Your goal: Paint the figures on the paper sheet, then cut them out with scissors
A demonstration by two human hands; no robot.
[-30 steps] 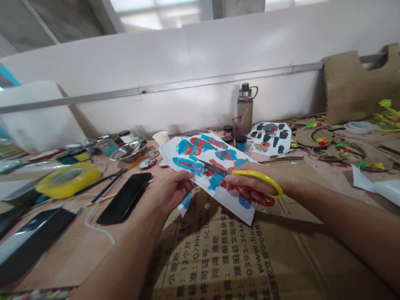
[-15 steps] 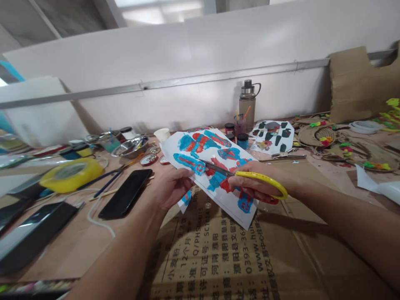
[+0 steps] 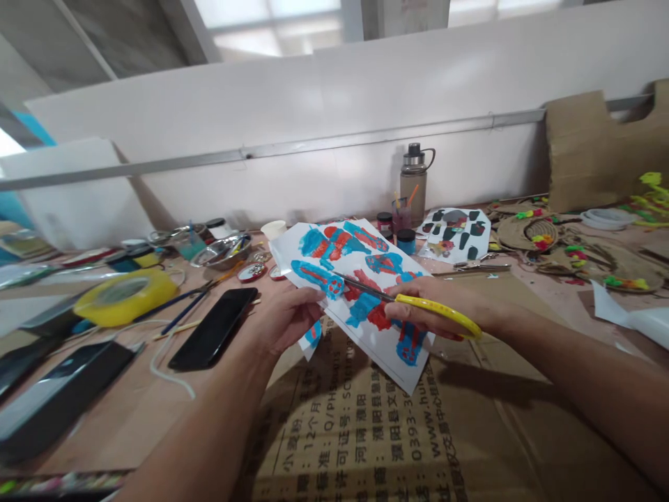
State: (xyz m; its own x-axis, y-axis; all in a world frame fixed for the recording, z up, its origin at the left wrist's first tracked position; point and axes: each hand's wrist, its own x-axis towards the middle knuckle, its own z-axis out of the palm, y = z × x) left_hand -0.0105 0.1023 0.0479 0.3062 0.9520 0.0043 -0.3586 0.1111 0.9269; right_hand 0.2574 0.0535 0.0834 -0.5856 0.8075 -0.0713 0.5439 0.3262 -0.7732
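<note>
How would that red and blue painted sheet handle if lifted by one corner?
The painted sheet looks thin, so it's probably light and bendy. It spans fairly flat beyond the left hand, so it may hold some shape.

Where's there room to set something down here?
On the cardboard below the painted sheet, between the left forearm and right forearm, and on the tabletop bordered by the black box, white cable and left forearm. It is crowded along the back, with the steel bowl and blue paint jar, and at right around the brown coiled piece.
</note>
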